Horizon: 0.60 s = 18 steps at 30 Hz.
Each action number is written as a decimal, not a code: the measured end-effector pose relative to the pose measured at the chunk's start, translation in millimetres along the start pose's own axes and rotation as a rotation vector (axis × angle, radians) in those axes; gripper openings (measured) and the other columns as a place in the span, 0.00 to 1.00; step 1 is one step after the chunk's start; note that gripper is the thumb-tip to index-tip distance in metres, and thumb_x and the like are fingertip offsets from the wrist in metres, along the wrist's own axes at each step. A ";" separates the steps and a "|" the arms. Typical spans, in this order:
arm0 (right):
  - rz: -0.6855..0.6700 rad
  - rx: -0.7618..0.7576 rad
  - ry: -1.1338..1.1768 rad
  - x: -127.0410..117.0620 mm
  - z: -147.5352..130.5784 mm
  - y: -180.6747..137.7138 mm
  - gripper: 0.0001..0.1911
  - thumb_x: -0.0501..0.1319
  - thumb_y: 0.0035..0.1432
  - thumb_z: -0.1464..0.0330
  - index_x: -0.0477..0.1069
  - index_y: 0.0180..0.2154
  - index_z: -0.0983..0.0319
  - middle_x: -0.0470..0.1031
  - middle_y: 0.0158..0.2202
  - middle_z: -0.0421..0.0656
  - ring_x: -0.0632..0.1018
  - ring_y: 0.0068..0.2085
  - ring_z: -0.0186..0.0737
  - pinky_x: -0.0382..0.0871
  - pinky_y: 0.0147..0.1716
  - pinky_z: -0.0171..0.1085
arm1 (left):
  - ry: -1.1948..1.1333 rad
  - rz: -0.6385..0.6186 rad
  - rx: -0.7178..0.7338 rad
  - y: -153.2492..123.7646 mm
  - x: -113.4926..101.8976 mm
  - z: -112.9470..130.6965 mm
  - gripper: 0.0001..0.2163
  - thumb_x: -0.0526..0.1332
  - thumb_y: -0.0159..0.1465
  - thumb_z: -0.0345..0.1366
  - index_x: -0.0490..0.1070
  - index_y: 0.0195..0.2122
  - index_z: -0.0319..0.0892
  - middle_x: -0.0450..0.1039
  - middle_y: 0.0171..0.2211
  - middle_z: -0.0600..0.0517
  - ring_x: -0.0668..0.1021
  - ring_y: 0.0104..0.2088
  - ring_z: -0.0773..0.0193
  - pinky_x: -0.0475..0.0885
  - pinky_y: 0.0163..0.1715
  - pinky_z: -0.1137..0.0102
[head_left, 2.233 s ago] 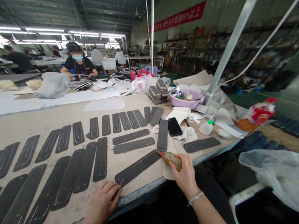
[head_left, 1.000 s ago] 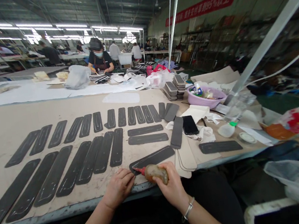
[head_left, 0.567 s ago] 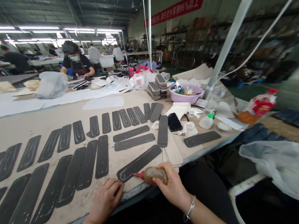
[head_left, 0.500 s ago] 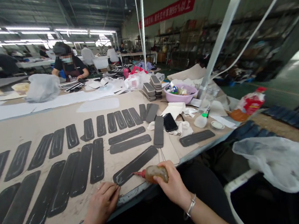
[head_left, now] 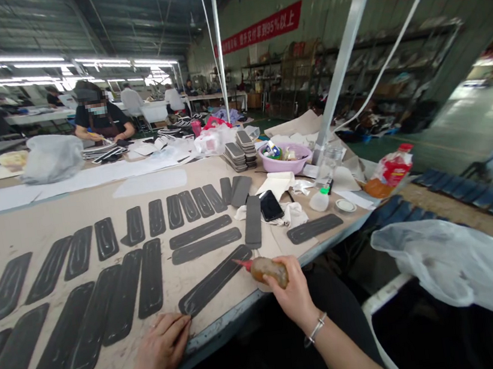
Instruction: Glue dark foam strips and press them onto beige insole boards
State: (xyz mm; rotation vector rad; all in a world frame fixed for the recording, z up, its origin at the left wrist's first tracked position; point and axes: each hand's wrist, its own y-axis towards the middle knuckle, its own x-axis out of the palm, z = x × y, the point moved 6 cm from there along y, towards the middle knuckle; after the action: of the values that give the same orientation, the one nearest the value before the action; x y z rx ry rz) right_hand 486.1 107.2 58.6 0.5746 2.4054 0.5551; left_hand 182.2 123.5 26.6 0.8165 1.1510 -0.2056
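In my right hand point(head_left: 295, 293) is a squeeze bottle point(head_left: 269, 271) of amber-brown liquid, tilted left, my fingers wrapped round it. Its red nozzle is over the right part of a dark grey strip point(head_left: 214, 282) with rounded ends, at or just above the surface. A shiny wet line runs along this strip. My left hand point(head_left: 163, 347) rests at the table's front edge, fingers together, fingertips at the strip's near left end. Several similar strips point(head_left: 150, 279) lie in rows to the left, many with glossy loops. Two more strips point(head_left: 207, 245) lie just behind.
A phone point(head_left: 271, 205), cloth, a green-capped bottle point(head_left: 320, 200) and a lilac basin point(head_left: 286, 161) stand at the right. Stacked pads point(head_left: 236, 157) are behind. A metal post point(head_left: 340, 69) rises at the right corner. A co-worker point(head_left: 101, 116) sits across the table.
My right hand has moved the bottle's nozzle along the strip toward its far right end. My left hand stays at the near end. The view has shifted slightly right.
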 end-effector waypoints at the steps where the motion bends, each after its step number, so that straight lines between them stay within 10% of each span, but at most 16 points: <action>1: -0.039 0.005 0.044 7.7 -6.0 -3.5 0.14 0.60 0.52 0.72 0.62 0.42 0.59 0.66 0.38 0.44 0.70 0.41 0.43 0.69 0.41 0.44 | -0.001 -0.016 -0.003 0.1 0.6 0.1 0.08 0.55 0.63 0.35 0.73 0.38 0.42 0.73 0.35 0.49 0.74 0.35 0.64 0.71 0.41 0.68; 7: -0.274 -0.022 0.171 43.5 -34.5 -18.4 0.17 0.61 0.48 0.76 0.63 0.41 0.59 0.66 0.38 0.43 0.70 0.41 0.41 0.68 0.42 0.41 | 0.005 -0.025 -0.016 2.3 -0.4 1.2 0.08 0.55 0.63 0.34 0.73 0.36 0.42 0.73 0.35 0.50 0.74 0.36 0.64 0.71 0.41 0.67; 18: 0.033 0.027 -0.077 -5.0 18.0 8.9 0.12 0.59 0.54 0.68 0.62 0.42 0.60 0.65 0.39 0.45 0.70 0.42 0.45 0.67 0.42 0.47 | -0.015 0.009 -0.034 2.3 1.3 -2.7 0.08 0.55 0.62 0.35 0.74 0.35 0.43 0.75 0.35 0.50 0.75 0.37 0.63 0.71 0.42 0.68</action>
State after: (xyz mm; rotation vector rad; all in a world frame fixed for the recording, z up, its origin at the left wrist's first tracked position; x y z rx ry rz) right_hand 503.5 116.4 52.1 0.6370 2.3376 0.5066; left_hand 182.0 127.2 26.2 0.7890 1.1341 -0.1838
